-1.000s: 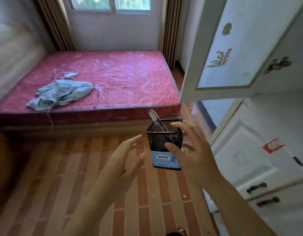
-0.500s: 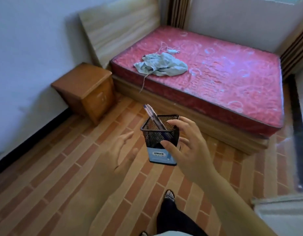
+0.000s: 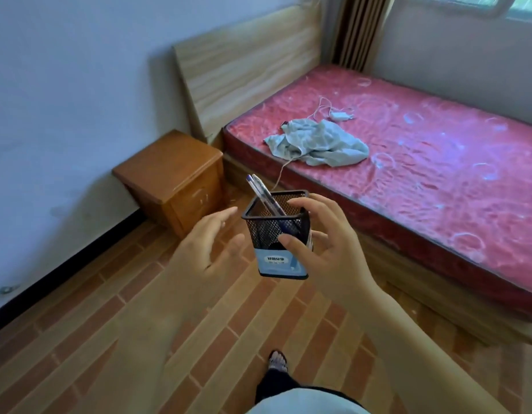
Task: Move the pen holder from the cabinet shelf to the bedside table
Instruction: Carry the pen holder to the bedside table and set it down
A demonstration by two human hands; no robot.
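The pen holder (image 3: 272, 231) is a square black mesh cup with a light blue label band at its base and pens leaning out of its top. My right hand (image 3: 327, 249) grips it from the right side, thumb across the front, and holds it in the air above the floor. My left hand (image 3: 211, 249) hovers just left of the holder with fingers spread, holding nothing. The bedside table (image 3: 172, 171), a small brown wooden cabinet with a bare top, stands against the wall beyond my hands, left of the bed. The cabinet shelf is out of view.
A bed with a red mattress (image 3: 423, 162) and wooden headboard (image 3: 246, 67) fills the right side. A crumpled grey-blue cloth (image 3: 318, 143) and a white charger with cable (image 3: 339, 115) lie on it. My foot (image 3: 278, 361) stands on the brick-pattern floor.
The view has swung from the white cabinet and across the bed to the bedside table, which is nearer now. My right hand still carries the pen holder; my left hand stays open beside it.
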